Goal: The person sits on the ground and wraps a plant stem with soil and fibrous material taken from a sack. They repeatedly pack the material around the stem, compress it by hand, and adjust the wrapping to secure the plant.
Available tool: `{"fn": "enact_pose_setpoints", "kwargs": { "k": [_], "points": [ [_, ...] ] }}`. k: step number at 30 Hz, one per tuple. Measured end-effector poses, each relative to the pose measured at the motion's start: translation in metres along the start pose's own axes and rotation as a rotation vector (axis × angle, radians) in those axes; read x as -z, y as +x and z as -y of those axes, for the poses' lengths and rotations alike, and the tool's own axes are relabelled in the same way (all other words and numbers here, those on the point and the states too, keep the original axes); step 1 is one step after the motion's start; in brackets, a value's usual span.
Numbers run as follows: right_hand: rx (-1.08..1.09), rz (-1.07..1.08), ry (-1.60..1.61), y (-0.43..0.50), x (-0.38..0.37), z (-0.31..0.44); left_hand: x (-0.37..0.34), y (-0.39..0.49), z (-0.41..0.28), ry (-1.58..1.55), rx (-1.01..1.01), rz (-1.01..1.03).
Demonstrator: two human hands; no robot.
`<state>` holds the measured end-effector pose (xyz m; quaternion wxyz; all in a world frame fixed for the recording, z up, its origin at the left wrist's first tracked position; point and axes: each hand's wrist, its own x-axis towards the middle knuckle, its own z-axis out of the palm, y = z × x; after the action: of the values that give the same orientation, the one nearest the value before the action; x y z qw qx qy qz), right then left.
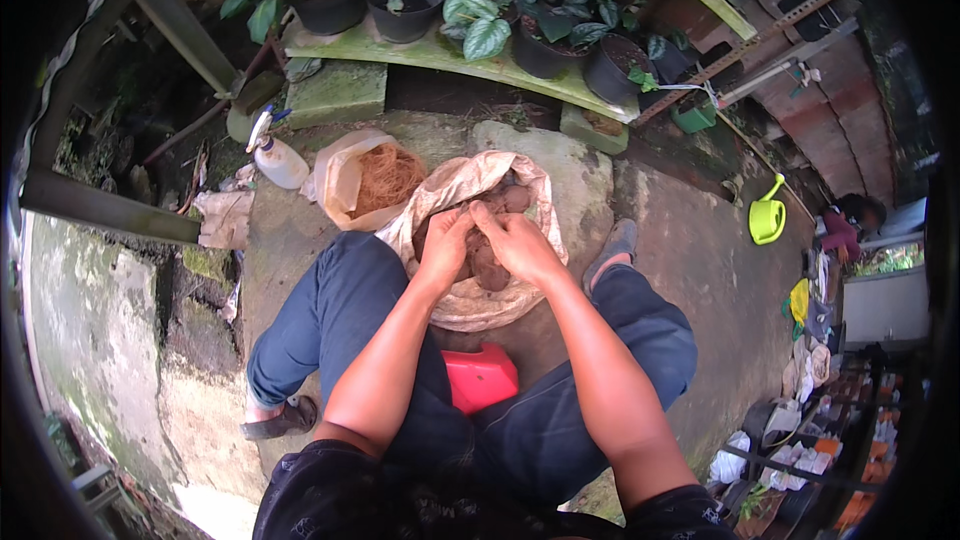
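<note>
Before me stands a woven plastic sack (484, 313) with its rim rolled down. Brown rounded lumps (491, 274) fill it; their exact kind is unclear. My left hand (446, 244) and my right hand (519, 241) meet above the sack's mouth, thumbs and fingertips pinched close together. Anything thin between those fingertips is too small to make out. Touching the sack's left side is a pale plastic bag (331, 184) of reddish-brown fibre (386, 178), which looks like coir.
A white spray bottle (281, 163) stands left of the bag. Potted plants (405, 11) line a mossy plank (442, 56) beyond. Red plastic (484, 379) shows between my legs. At right are a lime-green watering can (766, 219) and another person (840, 232).
</note>
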<state>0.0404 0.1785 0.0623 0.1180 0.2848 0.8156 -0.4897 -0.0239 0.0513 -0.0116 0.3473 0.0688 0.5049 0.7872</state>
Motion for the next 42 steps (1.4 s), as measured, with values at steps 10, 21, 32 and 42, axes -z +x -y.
{"fn": "enact_pose_setpoints", "kwargs": {
  "k": [10, 21, 32, 42],
  "points": [
    [0.223, -0.064, -0.022, 0.012, -0.005, -0.004, 0.001, 0.006, 0.012, -0.181, 0.139, -0.035],
    [0.11, -0.131, -0.057, 0.018, -0.006, -0.02, -0.016, -0.011, -0.021, -0.269, 0.19, -0.107],
    [-0.227, -0.275, 0.258, 0.047, -0.02, -0.059, -0.01, -0.007, -0.002, 0.503, -0.019, 0.15],
    [0.097, -0.239, 0.03, 0.013, 0.015, -0.019, 0.001, -0.004, -0.006, 0.385, 0.082, 0.174]
  ]
}}
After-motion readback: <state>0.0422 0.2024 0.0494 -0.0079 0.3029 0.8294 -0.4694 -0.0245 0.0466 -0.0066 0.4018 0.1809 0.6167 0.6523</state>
